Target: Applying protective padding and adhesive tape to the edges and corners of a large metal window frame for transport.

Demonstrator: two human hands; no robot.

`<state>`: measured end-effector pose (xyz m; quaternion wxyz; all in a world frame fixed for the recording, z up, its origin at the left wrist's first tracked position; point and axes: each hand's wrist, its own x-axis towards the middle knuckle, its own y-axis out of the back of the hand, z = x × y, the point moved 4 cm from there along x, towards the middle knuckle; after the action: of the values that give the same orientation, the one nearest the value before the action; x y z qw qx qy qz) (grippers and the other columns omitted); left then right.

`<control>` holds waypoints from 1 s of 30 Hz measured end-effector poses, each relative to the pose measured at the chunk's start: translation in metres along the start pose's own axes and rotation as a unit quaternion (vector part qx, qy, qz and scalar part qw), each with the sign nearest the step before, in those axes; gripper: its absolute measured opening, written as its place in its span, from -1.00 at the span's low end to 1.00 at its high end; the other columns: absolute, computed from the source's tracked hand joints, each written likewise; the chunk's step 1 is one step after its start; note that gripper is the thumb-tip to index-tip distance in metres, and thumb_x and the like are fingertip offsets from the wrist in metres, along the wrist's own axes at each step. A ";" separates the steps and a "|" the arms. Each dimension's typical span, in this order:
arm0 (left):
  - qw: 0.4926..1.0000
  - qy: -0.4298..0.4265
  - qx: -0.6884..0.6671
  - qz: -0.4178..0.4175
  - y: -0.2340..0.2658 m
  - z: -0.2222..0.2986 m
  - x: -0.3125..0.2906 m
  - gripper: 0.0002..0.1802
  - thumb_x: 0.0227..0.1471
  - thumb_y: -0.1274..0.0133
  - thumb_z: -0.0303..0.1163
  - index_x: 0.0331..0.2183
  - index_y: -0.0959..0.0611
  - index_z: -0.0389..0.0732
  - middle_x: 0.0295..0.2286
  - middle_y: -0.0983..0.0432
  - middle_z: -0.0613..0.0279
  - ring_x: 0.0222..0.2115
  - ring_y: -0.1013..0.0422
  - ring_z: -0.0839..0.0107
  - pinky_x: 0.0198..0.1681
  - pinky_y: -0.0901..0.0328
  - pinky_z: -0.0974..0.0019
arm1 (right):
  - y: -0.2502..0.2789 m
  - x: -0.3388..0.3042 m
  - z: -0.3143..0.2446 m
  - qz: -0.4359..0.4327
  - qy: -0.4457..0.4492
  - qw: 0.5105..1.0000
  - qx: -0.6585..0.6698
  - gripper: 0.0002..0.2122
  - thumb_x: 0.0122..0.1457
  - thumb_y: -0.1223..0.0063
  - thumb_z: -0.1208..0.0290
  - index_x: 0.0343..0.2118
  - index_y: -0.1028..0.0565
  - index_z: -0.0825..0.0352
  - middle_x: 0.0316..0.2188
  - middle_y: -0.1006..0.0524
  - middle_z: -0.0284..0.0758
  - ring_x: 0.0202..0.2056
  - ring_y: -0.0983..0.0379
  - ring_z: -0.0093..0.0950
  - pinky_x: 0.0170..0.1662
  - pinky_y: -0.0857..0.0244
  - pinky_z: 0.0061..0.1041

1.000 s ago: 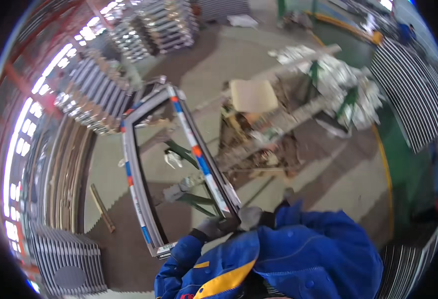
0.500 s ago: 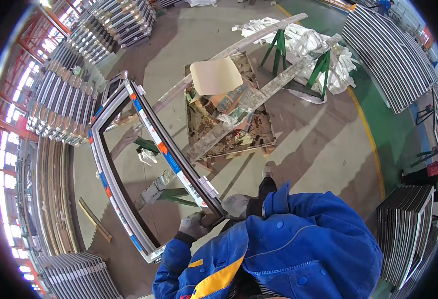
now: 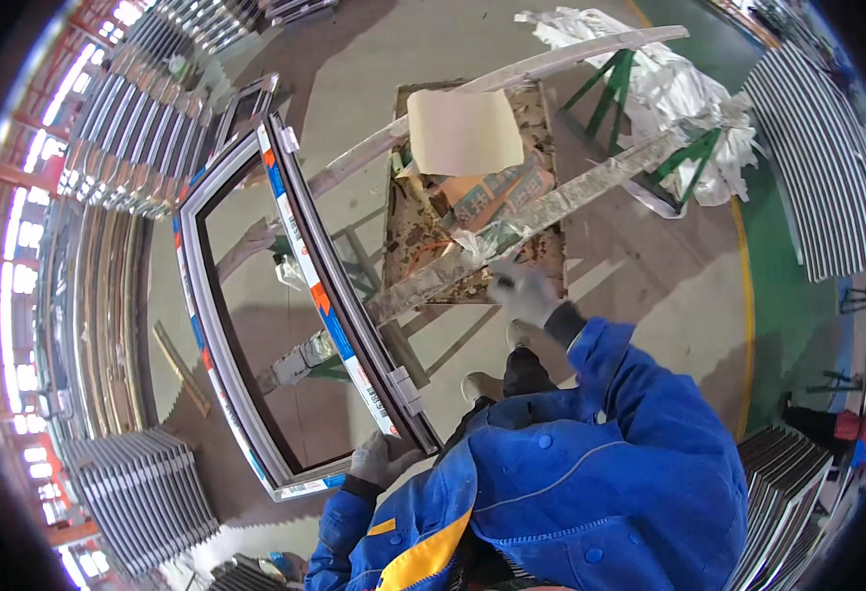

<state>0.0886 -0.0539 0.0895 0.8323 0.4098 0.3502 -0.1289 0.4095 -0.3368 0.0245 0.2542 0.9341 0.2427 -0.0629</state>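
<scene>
A large window frame (image 3: pixel 322 300) with dark inner edges and blue, orange and white protective film stands tilted at my left. My left hand (image 3: pixel 382 461), in a grey glove, is closed around its near corner rail. A small light-coloured hinge-like fitting (image 3: pixel 403 387) sits on the frame's right side. My right hand (image 3: pixel 526 291), also gloved, is off the frame, above the near edge of a plastic-wrapped beam (image 3: pixel 561 182). Its fingers are blurred, and I cannot make out whether anything is in them.
Green trestles (image 3: pixel 615 94) hold up the two beams. Between them, a low worn board (image 3: pixel 403 222) carries a cardboard sheet (image 3: pixel 464 133) and scraps. White plastic sheeting (image 3: pixel 713 108) lies at the far right. Stacked profiles (image 3: pixel 827 163) and stacked frames (image 3: pixel 137 502) flank the floor.
My right hand has let go of the frame's near corner and moved forward and right towards the beam. The left hand keeps its hold. My view has shifted slightly.
</scene>
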 end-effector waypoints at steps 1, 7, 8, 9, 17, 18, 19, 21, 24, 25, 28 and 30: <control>0.996 0.038 -0.074 0.020 0.000 0.006 -0.001 -0.25 -0.08 -0.30 0.22 -0.09 -0.63 -0.26 -0.34 -0.65 -0.13 -0.28 -0.59 -0.08 -0.18 -0.45 -0.02 | 0.022 0.029 0.004 0.040 0.047 0.997 -0.046 -0.74 0.17 -0.17 0.32 -0.13 -0.63 0.32 -0.32 -0.65 -0.16 -0.33 -0.59 -0.41 -0.21 -0.44 -0.35; 0.943 0.110 -0.092 0.300 -0.020 0.003 0.029 -0.25 0.02 -0.24 0.14 0.02 -0.54 -0.29 -0.35 -0.65 -0.21 -0.30 -0.57 -0.23 -0.24 -0.42 -0.15 | 0.110 0.197 0.110 0.195 0.022 0.956 0.219 -0.82 0.16 -0.22 0.40 -0.25 -0.63 0.39 -0.35 -0.63 -0.39 -0.29 -0.49 -0.59 -0.16 -0.39 -0.44; 0.934 0.137 -0.088 0.319 -0.020 0.006 0.030 -0.23 0.01 -0.25 0.15 0.02 -0.53 -0.29 -0.36 -0.65 -0.22 -0.31 -0.57 -0.23 -0.25 -0.42 -0.15 | 0.113 0.212 0.107 0.207 -0.005 0.954 0.217 -0.79 0.16 -0.24 0.38 -0.22 -0.64 0.40 -0.32 -0.65 -0.38 -0.26 -0.51 -0.58 -0.14 -0.39 -0.45; 0.936 0.157 -0.085 0.303 -0.020 0.004 0.029 -0.22 0.00 -0.25 0.15 0.03 -0.53 -0.29 -0.35 -0.65 -0.22 -0.33 -0.57 -0.24 -0.25 -0.42 -0.15 | 0.117 0.225 0.098 0.220 -0.033 0.951 0.215 -0.76 0.15 -0.25 0.37 -0.19 -0.65 0.41 -0.29 -0.67 -0.36 -0.24 -0.53 -0.57 -0.12 -0.40 -0.46; 0.927 0.136 -0.086 0.340 -0.007 0.020 0.030 -0.31 -0.01 -0.26 0.06 0.00 -0.55 -0.23 -0.39 -0.65 -0.18 -0.39 -0.57 -0.21 -0.33 -0.44 -0.10 | 0.115 0.299 0.107 0.179 -0.018 0.965 0.193 -0.73 0.09 -0.33 0.30 -0.21 -0.70 0.37 -0.29 -0.70 -0.33 -0.27 -0.56 -0.52 -0.14 -0.40 -0.43; 0.925 0.140 -0.087 0.343 -0.008 0.018 0.031 -0.31 -0.01 -0.26 0.06 0.00 -0.55 -0.23 -0.39 -0.65 -0.18 -0.39 -0.57 -0.21 -0.33 -0.44 -0.10 | 0.112 0.303 0.105 0.167 -0.010 0.968 0.185 -0.70 0.09 -0.32 0.25 -0.20 -0.70 0.37 -0.29 -0.70 -0.32 -0.27 -0.57 -0.49 -0.12 -0.41 -0.41; 0.924 0.155 -0.087 0.338 -0.012 0.015 0.030 -0.31 -0.01 -0.26 0.06 0.01 -0.55 -0.24 -0.39 -0.65 -0.19 -0.38 -0.57 -0.21 -0.32 -0.44 -0.11 | 0.107 0.296 0.087 0.161 -0.029 0.978 0.131 -0.67 0.11 -0.30 0.19 -0.19 -0.69 0.37 -0.29 -0.70 -0.31 -0.28 -0.59 -0.45 -0.11 -0.42 -0.38; 0.925 0.162 -0.097 0.331 -0.014 0.013 0.029 -0.28 -0.01 -0.25 0.06 0.05 -0.53 -0.25 -0.38 -0.64 -0.22 -0.34 -0.57 -0.22 -0.29 -0.44 -0.13 | 0.097 0.297 0.077 0.162 -0.070 0.978 0.107 -0.65 0.09 -0.30 0.16 -0.15 -0.70 0.32 -0.24 -0.70 -0.30 -0.21 -0.59 -0.47 -0.06 -0.40 -0.41; 0.923 0.166 -0.095 0.334 -0.013 0.016 0.029 -0.23 0.00 -0.23 0.07 0.11 -0.51 -0.23 -0.35 -0.64 -0.24 -0.31 -0.57 -0.23 -0.25 -0.43 -0.14 | 0.092 0.285 0.056 0.190 -0.055 0.973 0.118 -0.64 0.12 -0.29 0.24 -0.06 -0.67 0.31 -0.22 -0.69 -0.31 -0.16 -0.58 -0.47 -0.04 -0.41 -0.46; 0.924 0.164 -0.110 0.327 -0.012 0.017 0.027 -0.19 0.01 -0.22 0.09 0.16 -0.47 -0.20 -0.32 -0.64 -0.24 -0.28 -0.56 -0.23 -0.22 -0.43 -0.15 | 0.090 0.277 0.038 0.199 -0.014 0.968 0.151 -0.66 0.14 -0.26 0.32 -0.04 -0.65 0.34 -0.22 -0.68 -0.34 -0.17 -0.57 -0.51 -0.07 -0.41 -0.49; 0.920 0.134 -0.117 0.348 -0.013 0.017 0.025 -0.18 0.01 -0.22 0.09 0.19 -0.46 -0.18 -0.30 -0.64 -0.23 -0.27 -0.56 -0.23 -0.20 -0.43 -0.15 | 0.099 0.261 0.003 0.228 0.103 0.953 0.168 -0.68 0.16 -0.22 0.40 -0.03 -0.63 0.37 -0.24 -0.67 -0.37 -0.25 -0.54 -0.60 -0.15 -0.40 -0.57; 0.926 0.141 -0.101 0.336 -0.013 0.017 0.022 -0.16 0.01 -0.22 0.10 0.21 -0.44 -0.17 -0.26 -0.63 -0.26 -0.24 -0.56 -0.22 -0.17 -0.43 -0.15 | 0.109 0.240 -0.025 0.245 0.179 0.941 0.149 -0.68 0.16 -0.21 0.40 -0.03 -0.63 0.37 -0.27 -0.68 -0.37 -0.32 -0.52 -0.66 -0.21 -0.39 -0.62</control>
<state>0.1063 -0.0741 0.0734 0.8058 0.4313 0.3167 0.2539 0.6717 -0.3052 0.0367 0.0725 0.9877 0.0353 0.1340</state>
